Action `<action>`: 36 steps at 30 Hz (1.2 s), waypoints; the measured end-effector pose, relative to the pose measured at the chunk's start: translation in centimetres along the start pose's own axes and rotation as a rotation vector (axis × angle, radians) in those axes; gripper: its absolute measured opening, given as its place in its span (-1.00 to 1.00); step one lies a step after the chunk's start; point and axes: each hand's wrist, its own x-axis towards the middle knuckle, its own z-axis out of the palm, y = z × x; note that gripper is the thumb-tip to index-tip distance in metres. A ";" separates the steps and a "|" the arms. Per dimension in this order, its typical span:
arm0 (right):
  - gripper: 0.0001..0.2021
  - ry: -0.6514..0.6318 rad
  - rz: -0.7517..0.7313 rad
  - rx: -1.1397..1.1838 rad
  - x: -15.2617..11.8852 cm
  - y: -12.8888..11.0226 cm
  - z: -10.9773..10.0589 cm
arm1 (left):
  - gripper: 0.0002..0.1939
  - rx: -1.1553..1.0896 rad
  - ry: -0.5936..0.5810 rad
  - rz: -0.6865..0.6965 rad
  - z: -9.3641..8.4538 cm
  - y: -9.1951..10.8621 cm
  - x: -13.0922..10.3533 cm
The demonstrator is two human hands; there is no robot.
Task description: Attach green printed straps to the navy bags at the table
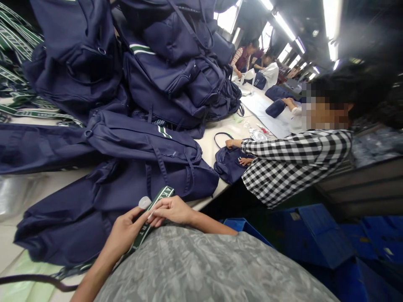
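A dark green strap (163,193) with white edges and white lettering runs slantwise in front of my body. My left hand (124,228) is closed around it from below left. The fingers of my right hand (174,211) pinch the same strap a little higher, close to my left fingertips. Beside my left thumb and index finger shows a small whitish round piece (144,202); I cannot tell what it is. Just beyond both hands lies a long navy bag (116,188), with another navy bag (132,136) on top of it.
Navy bags (176,63) are piled high at the back. Green-and-white straps (15,42) hang at far left. A co-worker in a checked shirt (289,159) handles a small navy bag (229,163) at right. Blue bins (315,230) stand below the table edge. Other people sit farther off.
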 end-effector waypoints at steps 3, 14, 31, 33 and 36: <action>-0.80 0.232 -0.210 -0.445 0.0 0.1 0.3 | -0.44 -0.051 -0.032 0.024 0.5 -0.3 0.0; -0.91 0.248 -0.369 -0.729 0.6 -0.9 0.9 | -0.53 -0.016 -0.110 0.117 0.7 -2.6 0.0; -0.85 0.238 -0.002 -0.207 1.6 1.0 1.6 | -0.53 0.048 0.078 0.054 -0.4 -0.5 0.1; -0.87 0.221 0.013 -0.188 1.6 1.0 1.5 | -0.51 0.047 0.051 0.035 -0.5 -0.6 0.1; -0.88 0.205 0.020 -0.182 1.5 1.0 1.3 | -0.49 0.028 0.006 0.003 -0.5 -0.6 -0.1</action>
